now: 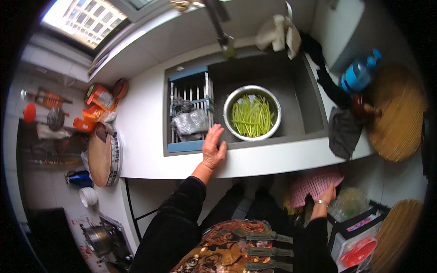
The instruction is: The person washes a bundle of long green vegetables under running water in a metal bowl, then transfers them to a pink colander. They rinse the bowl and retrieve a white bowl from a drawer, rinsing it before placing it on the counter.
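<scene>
My left hand (213, 148) rests on the sink's front edge with nothing in it, its fingers beside the drying rack (186, 147). A crumpled silvery packet (191, 122) lies in that rack. Right of the hand, a round metal bowl (278, 120) of cut green stalks (253, 117) stands in the grey sink (296, 90). My right hand (327, 197) is low at the right, below the counter, closed on a pink perforated basket or mesh (312, 186); part of it is hidden under the counter edge.
A faucet (223, 42) hangs over the sink's back. A grey cloth (344, 131), a blue bottle (356, 76) and a round wooden board (397, 119) are at the right. Another round board (100, 155) lies left. A bin (353, 235) stands below right.
</scene>
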A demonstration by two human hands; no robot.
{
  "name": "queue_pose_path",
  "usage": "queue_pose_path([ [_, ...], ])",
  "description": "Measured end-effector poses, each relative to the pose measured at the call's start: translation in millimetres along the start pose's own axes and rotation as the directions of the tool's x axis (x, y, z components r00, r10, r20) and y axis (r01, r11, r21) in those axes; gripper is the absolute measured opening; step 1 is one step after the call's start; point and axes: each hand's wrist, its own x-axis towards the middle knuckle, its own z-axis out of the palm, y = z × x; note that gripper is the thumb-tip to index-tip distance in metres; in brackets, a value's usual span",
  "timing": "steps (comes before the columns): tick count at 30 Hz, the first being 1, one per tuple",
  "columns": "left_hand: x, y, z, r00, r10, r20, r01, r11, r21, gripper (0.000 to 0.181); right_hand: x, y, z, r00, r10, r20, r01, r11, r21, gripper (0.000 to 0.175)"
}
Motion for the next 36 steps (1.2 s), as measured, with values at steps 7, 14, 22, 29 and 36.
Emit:
queue_pose_path([
  [7,-6,-5,0,0.998,0.002,-0.062,-0.012,0.989,-0.150,0.050,-85,-69,-24,0.959,0.008,0.285,-0.115,0.925,0.362,0.051],
  [14,-8,-8,-6,0.993,-0.118,-0.027,0.100,0.926,-0.364,0.051,-193,-169,-23,0.847,-0.188,0.498,-0.087,0.874,0.478,0.046],
  [22,-13,25,-22,0.972,0.086,0.216,0.073,0.768,-0.636,0.078,-304,-243,30,0.649,-0.509,0.566,0.084,0.787,0.611,0.049],
  [29,-22,20,-35,0.926,0.104,0.364,0.201,0.681,-0.704,0.123,-362,-254,91,0.350,-0.380,0.856,-0.297,0.822,0.486,0.041],
  [36,-26,-19,-72,0.957,-0.290,0.007,0.096,0.293,-0.951,0.092,-395,-236,165,0.193,-0.070,0.979,-0.664,0.725,0.183,0.020],
])
